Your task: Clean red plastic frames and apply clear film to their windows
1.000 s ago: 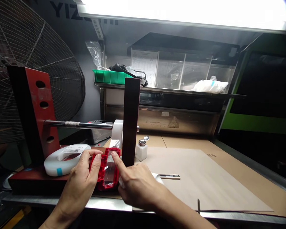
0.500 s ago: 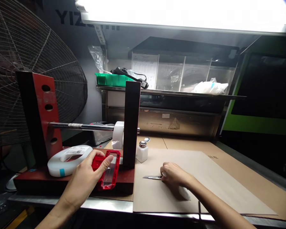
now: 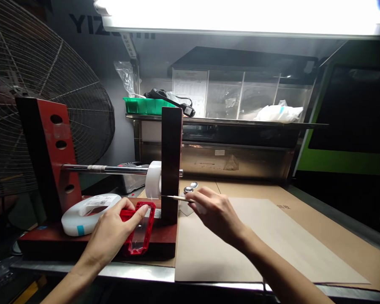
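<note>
Red wooden dispenser stand with steel rod (image 3: pixel 60 143) carries a white tape roll (image 3: pixel 153 179). Left hand (image 3: pixel 112 234) clamps the red plastic frame (image 3: pixel 138 228) on the base. Right hand (image 3: pixel 215 211) pinches a thin metal blade (image 3: pixel 174 197) at the tape; keep the cut level, frame steady.

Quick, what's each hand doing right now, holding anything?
Left hand: closed on the red plastic frame, pressing it to the dark red wooden base.
Right hand: closed, pinching a thin metal blade.
</note>
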Demonstrator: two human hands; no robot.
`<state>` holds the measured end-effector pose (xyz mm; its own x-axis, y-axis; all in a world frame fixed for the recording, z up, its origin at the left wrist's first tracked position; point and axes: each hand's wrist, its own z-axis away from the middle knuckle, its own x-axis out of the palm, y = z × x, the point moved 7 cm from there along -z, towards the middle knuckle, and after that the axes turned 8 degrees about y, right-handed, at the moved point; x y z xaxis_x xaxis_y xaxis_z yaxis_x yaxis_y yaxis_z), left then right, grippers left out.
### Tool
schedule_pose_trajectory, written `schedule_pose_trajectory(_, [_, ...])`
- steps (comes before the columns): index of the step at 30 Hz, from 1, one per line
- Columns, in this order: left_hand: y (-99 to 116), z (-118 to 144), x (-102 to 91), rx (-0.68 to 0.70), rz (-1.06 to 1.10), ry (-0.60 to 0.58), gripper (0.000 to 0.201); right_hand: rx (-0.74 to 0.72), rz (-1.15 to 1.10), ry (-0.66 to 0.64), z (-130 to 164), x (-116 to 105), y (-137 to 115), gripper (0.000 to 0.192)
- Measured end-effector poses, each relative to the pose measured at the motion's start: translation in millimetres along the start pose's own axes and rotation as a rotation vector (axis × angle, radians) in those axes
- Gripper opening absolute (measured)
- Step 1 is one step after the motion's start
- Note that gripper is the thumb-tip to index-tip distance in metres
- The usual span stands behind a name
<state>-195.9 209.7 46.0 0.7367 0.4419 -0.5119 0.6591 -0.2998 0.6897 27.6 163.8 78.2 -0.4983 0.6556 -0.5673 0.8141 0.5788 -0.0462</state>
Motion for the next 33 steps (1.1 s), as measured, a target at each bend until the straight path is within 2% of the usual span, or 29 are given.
schedule_pose_trajectory(4, [-0.5, 0.3, -1.0, 0.003, -0.017, 0.0, 0.044, -0.109, 0.212, -0.05, -15.2, 17.7, -23.3, 0.021])
schedule_pose_trajectory(9, [-2.2, 0.5, -2.5, -0.01, -0.036, -0.005, 0.044, -0.153, 0.266, -0.114, -17.0, 31.0, -27.6, 0.021])
schedule_pose_trajectory(18, [-7.4, -1.5, -0.1, -0.034, -0.042, -0.019, 0.043, -0.185, 0.315, -0.17, -16.6, 33.6, -31.6, 0.021])
schedule_pose_trajectory(28, [-12.4, 1.4, 2.9, -0.11, -0.006, -0.048, 0.038, -0.265, 0.399, -0.237, -19.8, 36.5, -54.2, 0.027])
schedule_pose_trajectory(31, [-15.2, 5.2, 2.4, -0.137, 0.031, -0.052, 0.042, -0.228, 0.396, -0.307, -10.8, 38.2, -44.4, 0.028])
schedule_pose_trajectory(33, [-18.8, 9.6, 1.6, -0.174, 0.074, -0.058, 0.044, -0.111, 0.344, -0.374, 5.1, 39.9, -23.3, 0.029])
